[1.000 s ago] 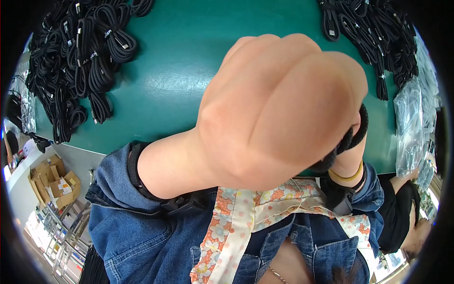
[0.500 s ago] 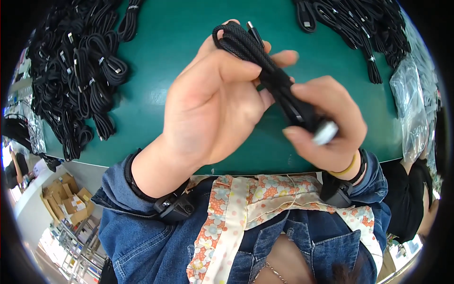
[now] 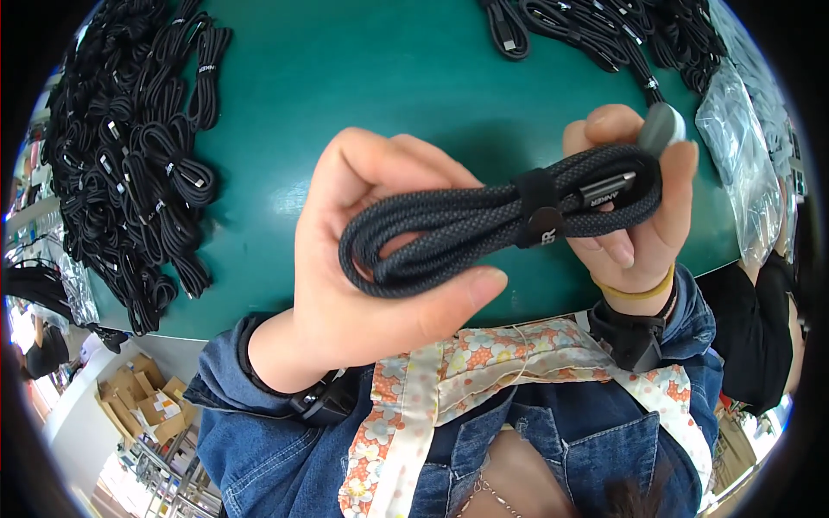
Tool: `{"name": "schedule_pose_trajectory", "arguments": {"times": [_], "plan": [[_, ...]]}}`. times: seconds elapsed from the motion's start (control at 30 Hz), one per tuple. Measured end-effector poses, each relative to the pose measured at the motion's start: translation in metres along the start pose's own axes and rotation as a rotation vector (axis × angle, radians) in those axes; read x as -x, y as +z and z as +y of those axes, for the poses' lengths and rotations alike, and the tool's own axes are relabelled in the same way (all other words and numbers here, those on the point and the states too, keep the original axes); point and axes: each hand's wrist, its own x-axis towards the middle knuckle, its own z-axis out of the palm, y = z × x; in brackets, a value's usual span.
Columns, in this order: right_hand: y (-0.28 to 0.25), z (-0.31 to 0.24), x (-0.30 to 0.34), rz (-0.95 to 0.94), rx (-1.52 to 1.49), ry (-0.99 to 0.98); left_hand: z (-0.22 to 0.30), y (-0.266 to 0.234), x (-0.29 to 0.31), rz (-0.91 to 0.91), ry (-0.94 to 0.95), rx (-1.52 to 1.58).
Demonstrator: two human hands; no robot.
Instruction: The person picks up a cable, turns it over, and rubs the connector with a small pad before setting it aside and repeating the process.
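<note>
Over the green table (image 3: 289, 112), the black braided cable bundle (image 3: 475, 236) has just turned. Half a second ago it slanted down to the right; now it lies almost flat across both hands, facing up. That puts its black strap (image 3: 537, 207) in plain sight, and one silver-tipped plug (image 3: 609, 187) too, so both are easy to check.

The left hand (image 3: 354, 315) cups the big loop, fingers behind and thumb stretched along the near edge. The right hand (image 3: 661, 242) has its fingers curled round the other end. A small grey piece (image 3: 661, 129) with a round end pokes up between its fingers (what it is, nobody could say from here).

On the table's left side is a big heap of black cables (image 3: 129, 168), all in loops. More tied cables (image 3: 583, 30) are at the far right, beside shiny clear plastic bags (image 3: 734, 164).

Past the table, brown cardboard boxes (image 3: 151, 401) sit low on the left, near a metal rack (image 3: 164, 475). Someone in black clothes (image 3: 756, 337) is off to the right, partly cut off from view.
</note>
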Motion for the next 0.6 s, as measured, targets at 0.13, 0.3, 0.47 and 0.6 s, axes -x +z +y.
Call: {"name": "schedule_pose_trajectory", "arguments": {"times": [0.13,0.3,0.47,0.6], "plan": [[-0.003,0.002,-0.003,0.013,-0.154,0.124,0.002,0.000,0.002,0.024,0.053,-0.111],[0.002,0.001,-0.004,0.149,-0.273,0.231,0.005,0.001,0.003,0.060,0.028,-0.146],[0.012,-0.008,-0.011,0.175,-0.067,0.255,0.009,-0.001,0.003,0.147,0.049,-0.128],[0.022,-0.019,-0.012,0.281,0.281,0.302,0.022,-0.014,-0.007,-0.034,0.100,-0.208]]}}
